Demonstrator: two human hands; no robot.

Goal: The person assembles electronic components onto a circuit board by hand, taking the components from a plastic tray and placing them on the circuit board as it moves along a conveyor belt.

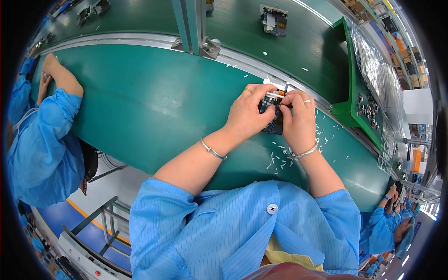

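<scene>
Clamped by the left hand [247, 113], with the thumb across its face, is a small dark electronic assembly with a blue circuit board [275, 127]. The fingertips of the right hand [299, 114] are brought close together at its upper part, beside a narrow white strip [275, 95]; whether strip or assembly is pinched there cannot be told. The assembly is located near the far edge of the smooth green work surface [163, 102]. The step in hand is judged to be fine fingertip work on the assembly's upper part; for the next move, a steady left hold and a light right touch would be called for. Small white slivers [272, 154] are noted scattered nearby. Beyond the metal rail [242, 58], a similar assembly [274, 21] is seen on the dark green belt [310, 46]; a green plastic bin [347, 112] is found to the right.
</scene>
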